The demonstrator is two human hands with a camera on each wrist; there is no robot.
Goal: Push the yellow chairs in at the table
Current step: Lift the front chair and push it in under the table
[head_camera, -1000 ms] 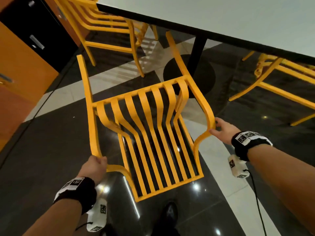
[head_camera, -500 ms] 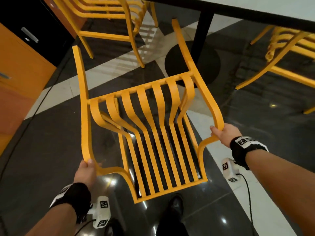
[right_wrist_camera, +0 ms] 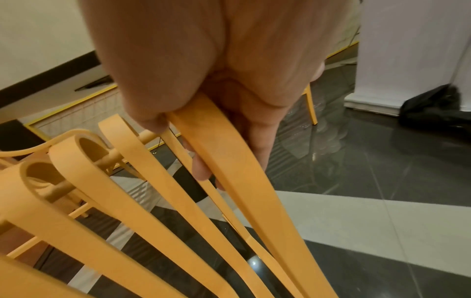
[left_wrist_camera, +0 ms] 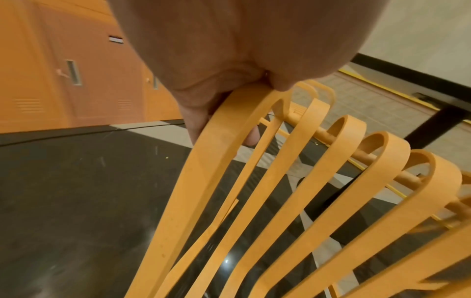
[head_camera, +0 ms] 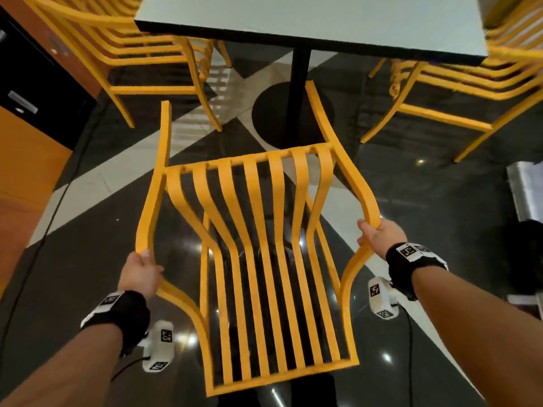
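Observation:
A yellow slatted chair (head_camera: 264,245) stands in front of me, its seat pointing at the table (head_camera: 308,16), whose near edge lies just beyond the chair's front legs. My left hand (head_camera: 141,271) grips the left side rail of the chair's back, fingers curled round the bar (left_wrist_camera: 219,113). On the other side my right hand (head_camera: 379,236) grips the right side rail (right_wrist_camera: 219,149) the same way. The table has a pale top, a black edge and a black post (head_camera: 298,92) on a round base.
Two more yellow chairs flank the table, one at the left (head_camera: 141,51) and one at the right (head_camera: 470,83). Orange and black lockers (head_camera: 29,113) line the left wall. A white pillar base with a dark bag (right_wrist_camera: 438,108) lies to the right. The floor is glossy black-and-white tile.
The chair has swung round and now faces the table squarely, closer to its edge. Both hands stayed on the side rails and moved with it.

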